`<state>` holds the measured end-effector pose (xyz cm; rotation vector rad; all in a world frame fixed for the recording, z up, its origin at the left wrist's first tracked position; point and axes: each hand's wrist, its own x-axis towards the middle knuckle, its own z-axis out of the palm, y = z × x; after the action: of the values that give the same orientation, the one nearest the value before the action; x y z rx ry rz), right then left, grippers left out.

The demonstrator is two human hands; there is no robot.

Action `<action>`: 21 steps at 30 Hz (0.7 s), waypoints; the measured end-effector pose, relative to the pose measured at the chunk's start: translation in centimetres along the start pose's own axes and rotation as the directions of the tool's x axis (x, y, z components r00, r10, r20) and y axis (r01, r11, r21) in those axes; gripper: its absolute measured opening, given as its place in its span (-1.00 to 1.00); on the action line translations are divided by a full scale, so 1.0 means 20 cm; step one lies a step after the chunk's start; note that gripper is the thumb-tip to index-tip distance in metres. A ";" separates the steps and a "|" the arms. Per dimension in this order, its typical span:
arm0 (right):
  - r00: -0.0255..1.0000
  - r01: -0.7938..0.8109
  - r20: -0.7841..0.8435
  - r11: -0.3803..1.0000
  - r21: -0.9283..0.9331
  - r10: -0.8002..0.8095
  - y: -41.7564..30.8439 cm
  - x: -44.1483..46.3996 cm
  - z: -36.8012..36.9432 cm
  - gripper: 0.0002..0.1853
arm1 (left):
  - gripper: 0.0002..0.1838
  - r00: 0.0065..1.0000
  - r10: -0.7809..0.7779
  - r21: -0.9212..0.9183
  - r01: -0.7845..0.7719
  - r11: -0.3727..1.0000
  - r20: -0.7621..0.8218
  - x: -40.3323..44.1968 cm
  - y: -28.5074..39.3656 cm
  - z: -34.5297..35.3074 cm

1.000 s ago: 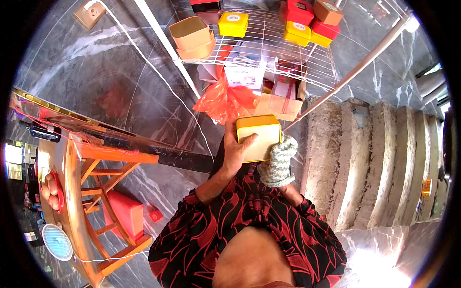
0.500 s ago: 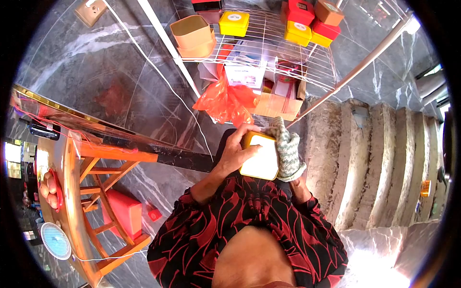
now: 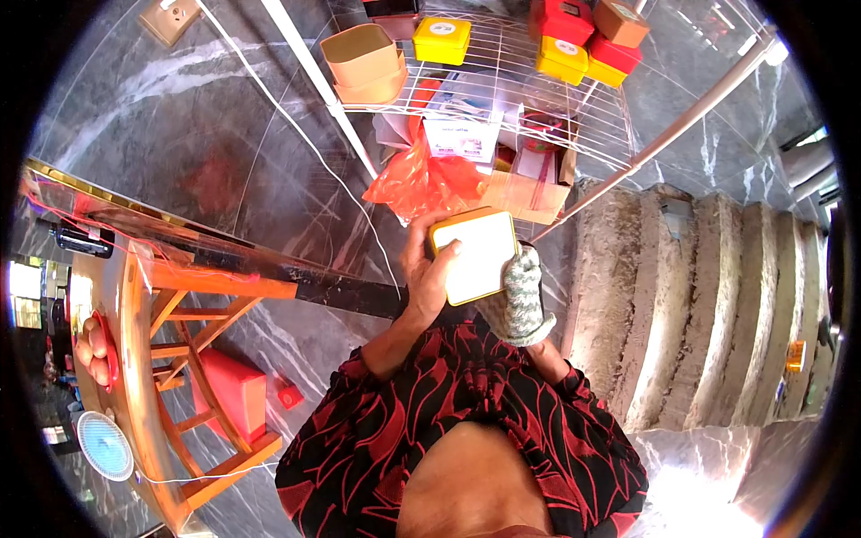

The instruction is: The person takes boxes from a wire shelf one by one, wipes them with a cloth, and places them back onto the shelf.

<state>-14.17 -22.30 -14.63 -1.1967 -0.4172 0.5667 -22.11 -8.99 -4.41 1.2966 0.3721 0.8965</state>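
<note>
A yellow-edged box is held in front of my chest, its broad face glaring white. My left hand is bare and closed on the box's left side, with the thumb lying over the white face. On my right hand is a grey-and-white knitted glove. That hand is closed at the box's lower right edge, and some of its fingers are hidden behind the box.
Ahead stands a white wire rack with a yellow box, tan bins and red boxes. A red plastic bag hangs below. Concrete steps rise at right; a wooden chair stands at left.
The box has moved away from my chest and tilted, showing more of its white face. My gloved right hand has slid down to the lower right edge.
</note>
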 end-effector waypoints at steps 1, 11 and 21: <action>0.997 0.078 0.040 0.963 -0.258 -0.070 0.03 0.00 -0.04 -0.55 | -0.62 0.999 -0.012 0.042 0.011 0.999 0.034 0.01 -0.01 0.00; 0.993 0.069 0.111 0.929 -0.363 -0.031 -0.38 0.12 0.01 -0.38 | -0.63 0.889 0.024 0.311 -0.185 0.932 0.457 0.01 -0.08 -0.03; 0.997 -0.054 0.058 0.997 0.060 0.051 -0.44 0.07 0.11 -0.69 | -0.65 0.867 -0.079 0.210 -0.030 0.977 0.492 -0.04 -0.11 -0.02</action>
<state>-12.63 -22.09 -5.67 -1.1372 -0.4141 0.6555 -22.11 -9.31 -6.68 1.6612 0.0726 0.4757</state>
